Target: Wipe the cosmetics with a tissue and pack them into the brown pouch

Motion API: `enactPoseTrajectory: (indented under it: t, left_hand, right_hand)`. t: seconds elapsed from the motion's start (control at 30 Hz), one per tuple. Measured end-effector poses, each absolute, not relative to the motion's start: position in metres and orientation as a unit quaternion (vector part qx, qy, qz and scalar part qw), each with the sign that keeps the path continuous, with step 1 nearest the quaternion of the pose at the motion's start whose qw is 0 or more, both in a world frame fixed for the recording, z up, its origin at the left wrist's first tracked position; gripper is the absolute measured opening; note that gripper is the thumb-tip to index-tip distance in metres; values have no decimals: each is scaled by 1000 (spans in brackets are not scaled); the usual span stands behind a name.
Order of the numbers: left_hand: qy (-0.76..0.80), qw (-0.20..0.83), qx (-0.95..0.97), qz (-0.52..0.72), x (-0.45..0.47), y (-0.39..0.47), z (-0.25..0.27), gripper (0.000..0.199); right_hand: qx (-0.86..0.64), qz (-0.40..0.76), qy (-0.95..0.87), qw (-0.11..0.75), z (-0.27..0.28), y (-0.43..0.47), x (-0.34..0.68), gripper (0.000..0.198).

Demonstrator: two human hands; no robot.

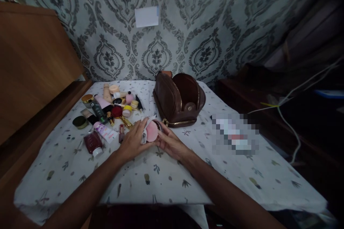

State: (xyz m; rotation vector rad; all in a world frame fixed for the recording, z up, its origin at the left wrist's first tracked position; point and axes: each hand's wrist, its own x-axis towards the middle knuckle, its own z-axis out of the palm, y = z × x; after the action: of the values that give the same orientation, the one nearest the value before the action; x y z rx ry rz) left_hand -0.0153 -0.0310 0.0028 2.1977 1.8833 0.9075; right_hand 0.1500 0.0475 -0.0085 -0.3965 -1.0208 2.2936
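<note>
My left hand (133,139) is closed around a crumpled white cloth (144,136) with a round pink cosmetic piece (152,131) beside it. Against the pink piece, my right hand (172,144) grips a small dark-rimmed round case (160,126); whether the two are joined I cannot tell. Both hands meet just above the table, in front of a brown leather toiletry bag (174,96) whose zipped top gapes. Left of my left hand lie a gold tube (126,122), a small reddish bottle (122,133) and a white-and-purple squeeze tube (105,132).
A patterned white cloth covers the table (156,186). Cosmetics spread over its left side, including a dark red bottle (93,143) and a dark green round tin (80,122). At right lies a pixelated item (233,134). A wooden cabinet (34,68) borders the left; a white cable (298,139) hangs right.
</note>
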Motion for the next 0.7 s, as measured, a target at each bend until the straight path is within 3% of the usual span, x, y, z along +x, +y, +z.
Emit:
enactPoseTrajectory:
  t: [0.17,0.3,0.53,0.7]
  left_hand:
    - [601,12,753,268,-18,-32,-1,82]
    - [561,-25,786,258,-15,-32,4,67]
    - [430,-109,827,347,-12,-32,10,45]
    - [457,-92,786,405,-18,-32,7,42]
  right_hand:
    - [-145,874,-360,292,-8,46,147,49]
    - [-147,877,-349,295,-12,45,146,41]
    - [-136,906,-289,278,-9,49,147,54]
    - [-116,916,-287,256,-6,53,152,51]
